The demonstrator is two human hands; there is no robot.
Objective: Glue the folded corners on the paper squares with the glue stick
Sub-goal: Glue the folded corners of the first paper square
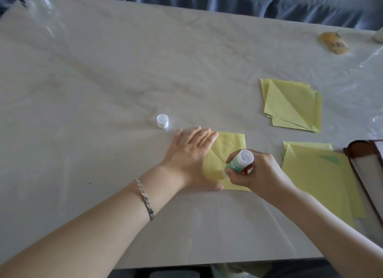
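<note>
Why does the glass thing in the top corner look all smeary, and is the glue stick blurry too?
Head view: the glass object in the top left corner is smeared and stretched, out at the wide-angle edge; the glue stick in the right hand is fairly sharp; the plastic sheet on the right shows white glare; light is soft, shadows faint.

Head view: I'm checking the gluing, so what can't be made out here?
- Glue stick tip: partly behind fingers of the right hand, head view.
- Paper square, left edge: under the left hand.
- Yellow object, far right: too blurred to name.
- Brown-rimmed item: cut off by the right edge.
</note>
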